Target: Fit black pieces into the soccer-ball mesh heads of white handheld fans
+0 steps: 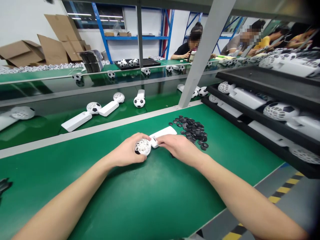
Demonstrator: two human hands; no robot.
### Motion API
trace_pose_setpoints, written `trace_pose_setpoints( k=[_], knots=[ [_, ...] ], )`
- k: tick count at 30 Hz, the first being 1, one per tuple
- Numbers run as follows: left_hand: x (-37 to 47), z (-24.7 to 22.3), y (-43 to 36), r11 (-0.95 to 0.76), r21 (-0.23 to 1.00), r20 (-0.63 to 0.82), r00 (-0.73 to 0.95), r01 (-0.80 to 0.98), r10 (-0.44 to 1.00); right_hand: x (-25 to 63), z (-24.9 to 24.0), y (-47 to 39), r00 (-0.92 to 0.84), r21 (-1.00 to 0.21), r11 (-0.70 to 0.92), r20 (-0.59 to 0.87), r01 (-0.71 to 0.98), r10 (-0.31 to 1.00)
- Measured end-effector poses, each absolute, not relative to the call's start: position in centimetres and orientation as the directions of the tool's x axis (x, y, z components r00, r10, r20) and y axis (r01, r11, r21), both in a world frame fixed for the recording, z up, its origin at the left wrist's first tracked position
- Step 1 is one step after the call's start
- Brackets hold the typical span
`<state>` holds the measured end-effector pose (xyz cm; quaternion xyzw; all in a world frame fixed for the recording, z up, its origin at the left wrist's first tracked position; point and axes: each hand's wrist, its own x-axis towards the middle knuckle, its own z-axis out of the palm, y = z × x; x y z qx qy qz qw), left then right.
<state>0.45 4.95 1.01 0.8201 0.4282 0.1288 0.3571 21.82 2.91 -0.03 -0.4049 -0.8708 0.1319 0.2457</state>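
Note:
My left hand (130, 149) is wrapped round the white openwork ball head (143, 146) of a soccer-ball device with a long handle. Part of the ball's left side shows a black patch. My right hand (181, 146) has its fingers pinched at the neck block (154, 142), where ball and handle meet; whether a small piece is also between the fingertips is hidden. The white handle (165, 132) points away to the upper right, partly behind my right fingers. Just beyond that hand lies a loose pile of small black patches (193, 129) on the green work surface (140, 200).
Stacked black trays (250, 125) with similar devices stand at the right. A grey post (200, 50) rises near them. Behind a pale rail, a green conveyor (50, 133) carries more ball devices (93, 107). Several co-workers (192, 43) sit across. Dark pieces (4, 185) lie far left.

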Motion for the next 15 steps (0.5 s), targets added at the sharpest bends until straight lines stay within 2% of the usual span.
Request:
trace_pose_setpoints(
  k=[2,4,6,8,15],
  knots=[
    [0.5,0.9,4.8,-0.387,0.684,-0.081,0.591,0.618,0.802,21.7,0.1,2.7,-0.515,-0.449,0.648,0.394,0.615,0.762],
    [0.5,0.8,4.7,-0.395,0.675,-0.07,0.587,0.624,0.807,21.4,0.1,2.6,-0.465,-0.54,0.618,0.408,0.571,0.786],
    [0.6,0.9,4.7,-0.401,0.673,-0.065,0.589,0.622,0.805,21.0,-0.1,2.5,-0.438,-0.677,0.543,0.344,0.497,0.83],
    [0.6,0.9,4.7,-0.404,0.676,-0.062,0.594,0.617,0.802,20.6,-0.3,2.5,-0.44,-0.762,0.476,0.28,0.439,0.853],
    [0.9,0.8,4.8,-0.409,0.676,-0.036,0.582,0.613,0.813,19.3,-1.0,2.8,-0.464,-0.77,0.488,0.284,0.411,0.839]
  ],
)
